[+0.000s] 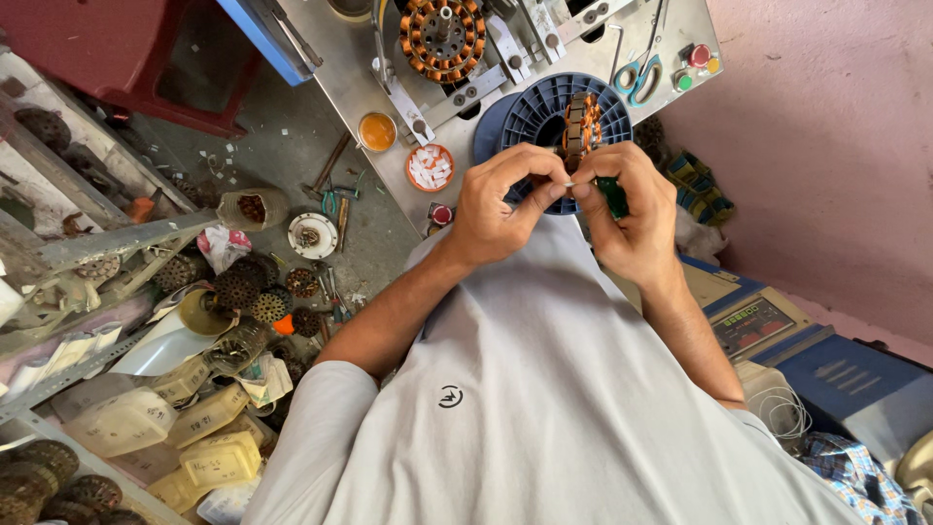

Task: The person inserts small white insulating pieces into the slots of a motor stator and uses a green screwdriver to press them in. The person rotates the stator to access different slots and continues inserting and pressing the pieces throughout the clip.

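My left hand (501,199) and my right hand (632,209) meet in front of my chest and together hold a small round stator with copper windings (581,126), seen edge-on. The left thumb and forefinger pinch at its lower rim. My right hand also grips a green-handled tool (613,196) pressed against the stator. Behind the stator lies a blue plastic spool (544,112). A larger wound stator (442,37) sits clamped on the grey metal machine bench (389,87).
On the bench are an orange cup (377,131), a small dish of white slips (430,166), scissors (639,78) and coloured push buttons (698,60). On the floor at left lie several stators (255,292), plastic tubs (219,457) and tools. A digital meter (753,323) sits at right.
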Tool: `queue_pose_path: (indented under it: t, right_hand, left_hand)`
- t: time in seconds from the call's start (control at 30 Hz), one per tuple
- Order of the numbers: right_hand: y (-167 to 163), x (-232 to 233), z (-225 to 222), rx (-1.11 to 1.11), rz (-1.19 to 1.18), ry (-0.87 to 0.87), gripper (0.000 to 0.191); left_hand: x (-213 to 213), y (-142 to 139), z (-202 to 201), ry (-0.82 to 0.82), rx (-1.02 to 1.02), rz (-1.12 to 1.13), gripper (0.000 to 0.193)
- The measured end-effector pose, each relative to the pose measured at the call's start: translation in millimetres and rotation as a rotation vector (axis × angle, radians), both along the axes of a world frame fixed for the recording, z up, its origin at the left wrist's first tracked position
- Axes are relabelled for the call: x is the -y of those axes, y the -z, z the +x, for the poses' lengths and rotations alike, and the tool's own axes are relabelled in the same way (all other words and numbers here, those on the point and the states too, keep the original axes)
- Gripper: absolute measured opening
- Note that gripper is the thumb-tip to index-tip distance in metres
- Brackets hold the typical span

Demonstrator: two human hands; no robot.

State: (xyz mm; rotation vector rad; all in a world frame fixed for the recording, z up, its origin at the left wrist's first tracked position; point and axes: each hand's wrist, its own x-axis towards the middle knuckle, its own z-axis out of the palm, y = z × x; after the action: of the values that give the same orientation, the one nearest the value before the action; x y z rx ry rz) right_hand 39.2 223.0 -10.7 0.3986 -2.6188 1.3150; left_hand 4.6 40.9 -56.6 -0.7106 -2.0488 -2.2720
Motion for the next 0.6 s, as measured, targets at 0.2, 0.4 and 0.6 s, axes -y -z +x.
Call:
queue_pose_path:
  t: [0.2, 0.4, 0.6]
  right_hand:
    - [9.0, 2.9, 5.8, 0.047, -0.074, 0.006, 0.014]
    - [9.1, -3.4, 10.2, 0.213, -0.254, 0.149, 0.013]
    - [4.0, -9.6, 9.8, 0.271, -0.385, 0.126, 0.005]
  left_hand:
    - [-5.7, 3.1, 1.0, 0.03, 0.008, 0.002, 0.007]
    - [-6.3, 2.6, -0.7, 0.029, 0.057, 0.022, 0.011]
    - [-2.2, 0.2, -6.4, 0.041, -0.05, 0.027, 0.011]
